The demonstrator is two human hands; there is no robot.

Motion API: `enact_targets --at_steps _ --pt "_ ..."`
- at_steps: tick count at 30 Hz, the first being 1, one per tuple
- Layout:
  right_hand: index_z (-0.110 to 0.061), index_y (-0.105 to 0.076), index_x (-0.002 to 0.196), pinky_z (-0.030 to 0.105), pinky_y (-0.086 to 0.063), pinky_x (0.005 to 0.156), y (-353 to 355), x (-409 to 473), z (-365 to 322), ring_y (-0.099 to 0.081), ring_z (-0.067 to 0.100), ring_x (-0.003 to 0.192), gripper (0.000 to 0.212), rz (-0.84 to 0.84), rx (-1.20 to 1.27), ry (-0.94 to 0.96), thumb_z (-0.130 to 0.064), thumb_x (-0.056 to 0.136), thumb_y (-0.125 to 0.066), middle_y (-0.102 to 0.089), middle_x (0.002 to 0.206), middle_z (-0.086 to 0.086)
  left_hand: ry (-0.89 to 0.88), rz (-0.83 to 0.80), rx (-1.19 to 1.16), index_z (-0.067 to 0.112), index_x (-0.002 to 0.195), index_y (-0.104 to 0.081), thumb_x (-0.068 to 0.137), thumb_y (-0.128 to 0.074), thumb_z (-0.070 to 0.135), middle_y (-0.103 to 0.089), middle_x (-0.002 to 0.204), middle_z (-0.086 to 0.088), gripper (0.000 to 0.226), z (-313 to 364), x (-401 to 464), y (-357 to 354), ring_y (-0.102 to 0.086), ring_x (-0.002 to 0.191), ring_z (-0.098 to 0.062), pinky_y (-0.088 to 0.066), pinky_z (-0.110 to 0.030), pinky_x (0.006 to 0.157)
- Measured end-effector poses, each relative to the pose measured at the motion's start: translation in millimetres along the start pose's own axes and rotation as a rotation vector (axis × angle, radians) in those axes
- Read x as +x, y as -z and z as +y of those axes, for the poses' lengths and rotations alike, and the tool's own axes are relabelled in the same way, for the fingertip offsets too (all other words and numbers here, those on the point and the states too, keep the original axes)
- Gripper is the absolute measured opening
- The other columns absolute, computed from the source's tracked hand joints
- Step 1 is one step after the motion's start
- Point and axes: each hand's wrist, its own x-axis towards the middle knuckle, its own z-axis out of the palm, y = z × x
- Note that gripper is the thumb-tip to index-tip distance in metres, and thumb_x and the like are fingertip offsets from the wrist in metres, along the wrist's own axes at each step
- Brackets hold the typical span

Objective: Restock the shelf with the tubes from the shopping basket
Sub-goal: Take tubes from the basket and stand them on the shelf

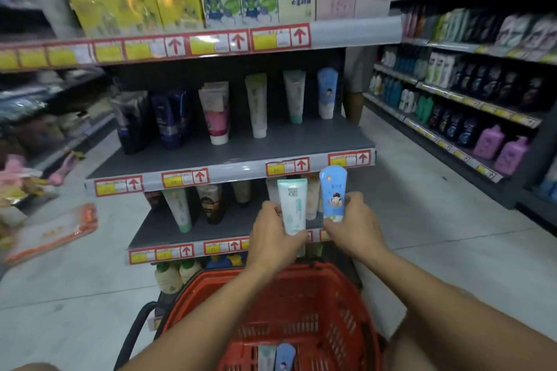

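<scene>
My left hand (272, 238) grips a pale green-white tube (293, 205), held upright above the red shopping basket (355, 295). My right hand (354, 224) grips a blue tube with a cartoon figure (332, 190), also upright, just right of the other. Both tubes hang in front of the lower shelf edge. In the basket's bottom lie two more tubes, one pale green (266, 357) and one blue (284, 357). On the middle shelf (241, 150) stand matching tubes: a pale green one (295, 96) and a blue one (327, 92) at its right end.
The middle shelf also holds dark, pink and white tubes at the back. The lower shelf (156, 229) carries more tubes. Boxes fill the top shelf. A person's legs (354, 99) stand behind the shelf's right end. Bottle shelves line the right aisle. An orange-white packet (54, 232) lies on the floor at left.
</scene>
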Motion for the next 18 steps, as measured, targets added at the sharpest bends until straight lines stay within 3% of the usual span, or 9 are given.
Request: enact_targets --at_steps 6,10,13,18 --pt "-0.022 -0.045 0.111 0.039 -0.055 0.070 49 37 -27 -0.063 0.024 0.087 0.049 0.125 0.101 0.073 -0.031 0.070 -0.072 -0.064 0.104 0.002 -0.097 0.108 -0.058 0.035 0.103 -0.045 0.067 -0.080 0.045 -0.063 0.100 0.012 0.051 58 31 15 -0.068 0.094 -0.011 -0.060 -0.037 0.075" --pt "-0.026 -0.044 0.111 0.043 -0.058 0.075 70 65 -41 -0.065 0.024 0.093 0.049 0.191 0.116 0.097 -0.037 0.072 -0.072 -0.063 0.107 -0.001 -0.148 0.149 -0.065 0.029 0.111 -0.045 0.073 -0.085 0.040 -0.060 0.109 0.007 0.057 88 62 22 -0.064 0.108 -0.015 -0.054 -0.024 0.067" --pt "-0.025 -0.045 0.114 0.038 -0.050 0.072 78 90 -48 -0.061 0.025 0.094 0.048 0.233 0.115 0.113 -0.034 0.075 -0.071 -0.063 0.110 0.000 -0.165 0.194 -0.063 0.027 0.112 -0.045 0.076 -0.085 0.036 -0.060 0.113 0.006 0.054 104 87 25 -0.064 0.111 -0.017 -0.048 -0.019 0.065" --pt "-0.021 -0.046 0.121 0.034 -0.043 0.073 80 131 -54 -0.061 0.025 0.096 0.054 0.286 0.093 0.136 -0.031 0.077 -0.075 -0.064 0.116 0.003 -0.166 0.228 -0.046 0.026 0.116 -0.044 0.078 -0.087 0.033 -0.062 0.119 0.003 0.058 118 129 20 -0.065 0.115 -0.019 -0.060 -0.033 0.078"
